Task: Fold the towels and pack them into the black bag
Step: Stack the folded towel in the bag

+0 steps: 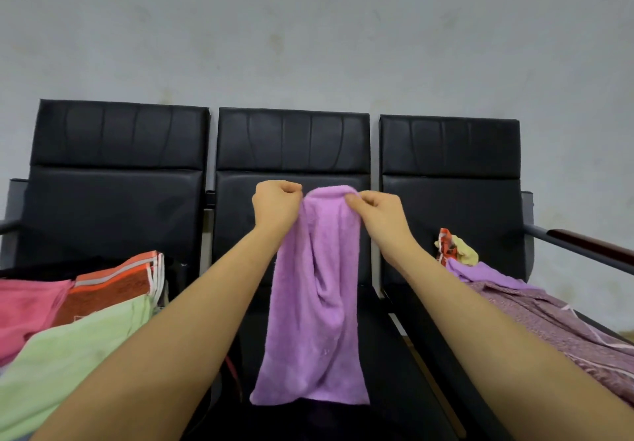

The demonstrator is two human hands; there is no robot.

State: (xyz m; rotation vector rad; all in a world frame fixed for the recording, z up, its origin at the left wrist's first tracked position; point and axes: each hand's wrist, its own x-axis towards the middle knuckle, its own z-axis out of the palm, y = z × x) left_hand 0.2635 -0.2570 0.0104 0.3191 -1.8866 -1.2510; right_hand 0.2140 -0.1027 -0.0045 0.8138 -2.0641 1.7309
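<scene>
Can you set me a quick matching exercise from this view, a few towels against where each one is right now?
Things:
1. purple towel
2. green towel
3. pink towel
4. orange striped towel

Places:
A. far left edge of the view, beside the orange one
B. hanging in the middle, pinched at its top edge by the left hand and the right hand
C. nearest the camera in the left pile
D. at the back of the left pile, white stripes along its edge

Pairs: 1-B, 2-C, 3-A, 4-D

Waiting room (joined black seats [291,152])
</scene>
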